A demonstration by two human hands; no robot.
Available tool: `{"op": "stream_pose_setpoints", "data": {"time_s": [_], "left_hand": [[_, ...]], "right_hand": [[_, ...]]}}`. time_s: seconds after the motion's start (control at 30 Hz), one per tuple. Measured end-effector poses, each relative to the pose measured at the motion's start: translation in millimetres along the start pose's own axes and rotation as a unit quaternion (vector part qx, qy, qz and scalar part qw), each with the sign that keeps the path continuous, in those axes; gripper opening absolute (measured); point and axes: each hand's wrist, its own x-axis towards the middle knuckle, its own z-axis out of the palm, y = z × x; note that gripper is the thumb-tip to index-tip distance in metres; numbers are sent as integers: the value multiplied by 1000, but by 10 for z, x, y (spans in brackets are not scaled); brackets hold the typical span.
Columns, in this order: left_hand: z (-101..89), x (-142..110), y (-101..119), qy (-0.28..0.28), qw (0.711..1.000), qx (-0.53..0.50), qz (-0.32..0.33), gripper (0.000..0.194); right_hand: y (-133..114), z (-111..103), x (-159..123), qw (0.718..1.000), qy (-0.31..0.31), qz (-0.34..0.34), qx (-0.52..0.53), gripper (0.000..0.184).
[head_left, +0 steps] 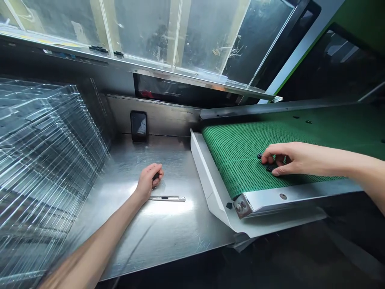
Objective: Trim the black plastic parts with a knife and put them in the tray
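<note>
My right hand (285, 159) lies on the green mesh conveyor belt (240, 160), its fingers curled around a small black part (270, 168). Another small black part (259, 155) sits just beyond my fingertips. My left hand (148, 180) is curled above the brushed steel table (150, 241), with a small dark object (155, 176) showing between its fingers. Just below that hand, a slim metal utility knife (167, 198) lies flat on the steel.
Stacked clear plastic trays (45, 160) rise along the left. A black phone (138, 126) leans against the steel back wall. A white guide plate (207, 172) and steel rail (297, 196) edge the belt. Glass panels stand overhead.
</note>
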Motion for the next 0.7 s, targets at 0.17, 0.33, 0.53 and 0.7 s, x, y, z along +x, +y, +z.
{"op": "stream_pose_setpoints", "data": {"time_s": [0.17, 0.33, 0.53, 0.7], "left_hand": [[-12, 12, -8, 1, 1000, -10, -12, 49], [-34, 10, -6, -9, 1000, -9, -11, 51], [-44, 19, -18, -4, 1000, 4, -8, 50], [-49, 35, -13, -1, 1000, 16, -5, 50]], "right_hand": [[-98, -29, 25, 999, -18, -13, -28, 23], [-76, -97, 114, 999, 38, 1, -11, 33], [-67, -129, 295, 998, 54, -32, 2, 43], [51, -60, 374, 995, 77, -48, -39, 33]]}}
